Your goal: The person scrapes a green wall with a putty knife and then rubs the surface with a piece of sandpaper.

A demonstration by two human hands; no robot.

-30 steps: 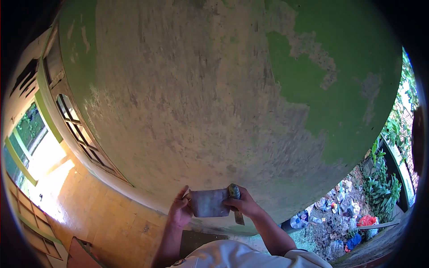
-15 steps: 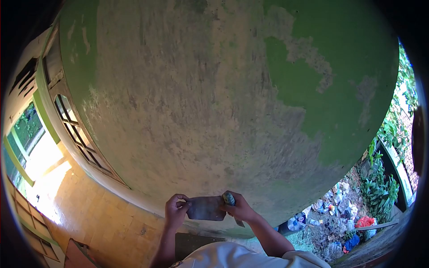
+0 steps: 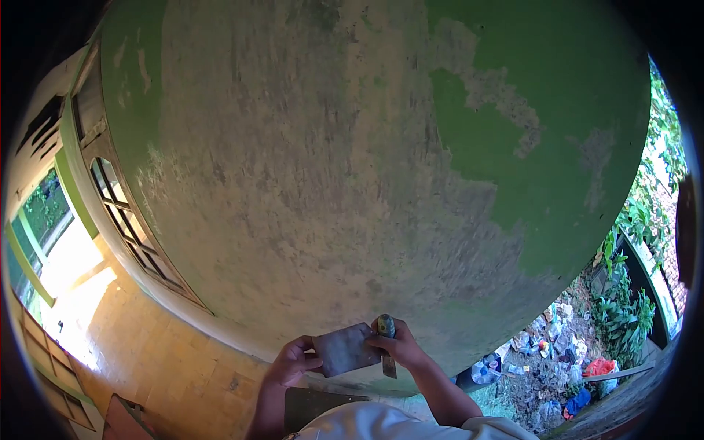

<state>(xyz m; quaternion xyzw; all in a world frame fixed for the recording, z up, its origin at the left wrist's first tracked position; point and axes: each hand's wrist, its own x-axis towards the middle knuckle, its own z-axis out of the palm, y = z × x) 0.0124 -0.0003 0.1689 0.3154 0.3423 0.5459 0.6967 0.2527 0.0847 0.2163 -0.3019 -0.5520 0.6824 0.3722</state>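
A dark grey rectangular sheet (image 3: 347, 350), which looks like sandpaper, is held up in front of the wall. My left hand (image 3: 293, 361) pinches its left edge between thumb and fingers. On the other side, my right hand (image 3: 402, 347) has its thumb on the sheet's right edge. That same hand is closed round a scraper (image 3: 389, 364), whose rounded handle end points up and whose flat blade points down. The green wall (image 3: 330, 183) beyond my hands has large bare, greyish patches where paint is gone.
A tiled floor (image 3: 176, 337) runs along the left, beside a framed window (image 3: 132, 220). Litter (image 3: 550, 352) lies on the ground at the right, near green plants (image 3: 623, 308). A dark panel (image 3: 315, 407) is low down by my body.
The sheet has tilted, its left side lower and its right side higher, and shows a lighter face. My left hand has dropped slightly; the scraper has turned more upright.
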